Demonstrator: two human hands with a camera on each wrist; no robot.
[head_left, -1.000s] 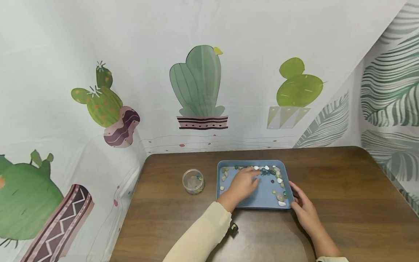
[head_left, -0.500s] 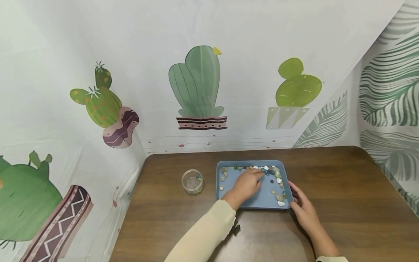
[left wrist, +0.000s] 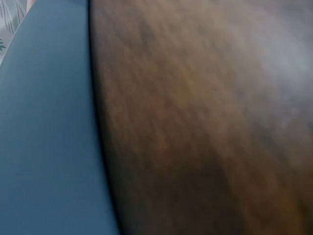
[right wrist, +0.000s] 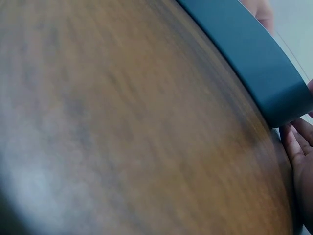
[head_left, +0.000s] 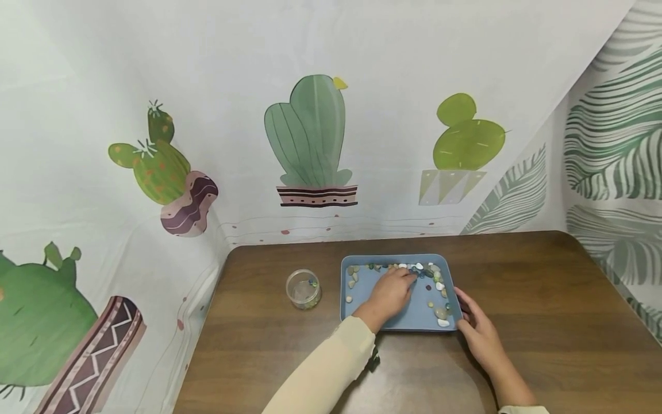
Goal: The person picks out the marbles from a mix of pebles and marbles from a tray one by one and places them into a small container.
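Observation:
A shallow blue tray (head_left: 416, 317) lies on the table with pebbles and small glassy pieces along its edges. My left hand (head_left: 392, 293) reaches down into it, fingers at a cluster of dark bluish pieces (head_left: 427, 273) near the far side. Its fingertips are partly hidden, so whether they pinch one is unclear. At the near right corner my right hand (head_left: 480, 328) grips the tray. In the right wrist view, fingers (right wrist: 292, 147) reach beneath the tray's corner (right wrist: 283, 105). Only tray wall (left wrist: 49, 122) and tabletop fill the left wrist view.
Left of the tray stands a round clear container (head_left: 303, 289) with a few coloured pieces inside. A small black object (head_left: 373, 360) shows beside the left sleeve (head_left: 326, 368). Behind the wooden table (head_left: 248, 356) hangs a cactus-print cloth (head_left: 393, 132).
My left hand has shifted slightly right within the tray, and its spread thumb and fingers have drawn closer together over the dark pieces. My right hand stays on the tray's corner.

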